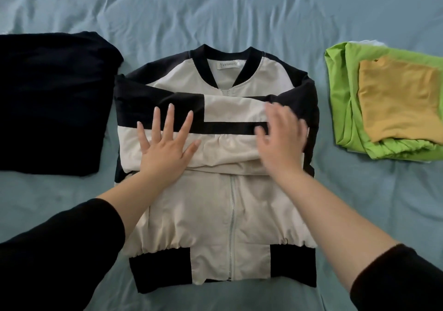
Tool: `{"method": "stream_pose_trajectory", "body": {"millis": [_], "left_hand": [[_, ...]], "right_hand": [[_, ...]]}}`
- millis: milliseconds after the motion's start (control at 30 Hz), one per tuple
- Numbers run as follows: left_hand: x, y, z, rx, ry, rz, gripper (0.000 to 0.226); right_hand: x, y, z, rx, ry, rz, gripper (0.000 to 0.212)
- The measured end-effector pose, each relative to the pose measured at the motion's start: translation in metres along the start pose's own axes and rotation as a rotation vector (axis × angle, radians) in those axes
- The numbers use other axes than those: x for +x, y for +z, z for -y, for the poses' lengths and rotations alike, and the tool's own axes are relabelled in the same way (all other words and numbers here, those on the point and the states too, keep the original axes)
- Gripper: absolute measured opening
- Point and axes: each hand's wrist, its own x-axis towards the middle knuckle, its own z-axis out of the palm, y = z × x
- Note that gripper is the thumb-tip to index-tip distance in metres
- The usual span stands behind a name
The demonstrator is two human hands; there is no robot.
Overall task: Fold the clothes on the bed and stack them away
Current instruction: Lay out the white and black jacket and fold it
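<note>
1. Head view: the beige and black jacket (215,157) lies face up on the blue bedsheet (215,11), zipped, collar at the far end and black hem band nearest me; I take it as my landmark
2. Both its sleeves are folded across the chest, one over the other, in a band below the collar
3. My left hand (165,143) lies flat on the left part of that sleeve band, fingers spread wide, holding nothing
4. My right hand (280,138) is over the right part of the band, blurred, fingers loosely open; I cannot tell whether it touches the cloth
5. Left of the jacket, just beside its shoulder, sits a dark folded garment (48,100)
6. Right of the jacket, apart from it, lies a folded green garment (345,109) with a folded mustard-yellow garment (398,100) on top
7. My black sleeves (55,258) are pushed up both forearms
</note>
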Motion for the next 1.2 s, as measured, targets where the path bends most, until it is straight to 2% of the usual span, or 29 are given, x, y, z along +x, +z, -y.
{"method": "stream_pose_trajectory", "body": {"millis": [67,133,200,300,333,400,467,500,567,633,700,767,833,933,967,1067,1133,1200], "left_hand": [[0.001,0.010,0.003,0.100,0.043,0.034,0.061],[0.007,0.017,0.019,0.164,0.027,0.115,0.063],[0.014,0.015,0.038,0.167,-0.058,0.187,0.066],[0.012,0.009,0.036,0.119,-0.146,0.166,0.072],[0.004,0.008,0.023,0.089,-0.126,0.124,0.073],[-0.028,0.015,-0.008,0.070,0.072,0.050,0.075],[-0.066,0.032,-0.017,0.154,0.324,0.094,0.074],[-0.079,0.039,-0.008,0.207,0.384,0.183,0.075],[-0.091,0.054,0.022,0.210,0.305,0.313,0.076],[-0.088,0.059,0.039,0.209,0.213,0.343,0.077],[-0.089,0.055,0.034,0.213,0.181,0.343,0.076],[-0.105,0.044,0.017,0.197,0.163,0.294,0.073],[-0.130,0.041,-0.001,0.159,0.212,0.256,0.069],[-0.170,0.041,-0.009,0.168,0.316,0.351,0.071],[-0.175,0.047,-0.002,0.190,0.317,0.397,0.073],[-0.173,0.052,0.017,0.208,0.194,0.563,0.078],[-0.177,0.046,0.012,0.200,0.194,0.506,0.083],[-0.193,0.037,-0.002,0.206,0.283,0.360,0.087]], "right_hand": [[-0.016,0.024,0.014,-0.173,-0.209,0.235,0.057],[-0.018,0.037,-0.009,-0.350,-0.202,0.423,0.061],[-0.011,0.035,-0.042,-0.442,-0.105,0.475,0.063],[-0.010,0.029,-0.046,-0.470,-0.043,0.432,0.063],[-0.019,0.028,-0.031,-0.422,-0.061,0.400,0.063],[-0.052,0.027,0.001,-0.301,-0.250,0.423,0.065],[-0.091,0.029,0.001,-0.377,-0.546,0.488,0.064],[-0.101,0.026,-0.014,-0.438,-0.597,0.594,0.064],[-0.107,0.022,-0.053,-0.512,-0.405,0.729,0.068],[-0.107,0.020,-0.075,-0.579,-0.227,0.632,0.072],[-0.111,0.015,-0.069,-0.568,-0.174,0.613,0.071],[-0.131,0.005,-0.052,-0.480,-0.197,0.561,0.067],[-0.159,-0.002,-0.042,-0.422,-0.299,0.559,0.063],[-0.198,-0.017,-0.050,-0.419,-0.498,0.690,0.061],[-0.202,-0.020,-0.061,-0.442,-0.491,0.726,0.063],[-0.199,-0.029,-0.088,-0.509,-0.307,0.728,0.068],[-0.200,-0.032,-0.081,-0.518,-0.287,0.680,0.067],[-0.210,-0.031,-0.067,-0.464,-0.399,0.619,0.063]]}}
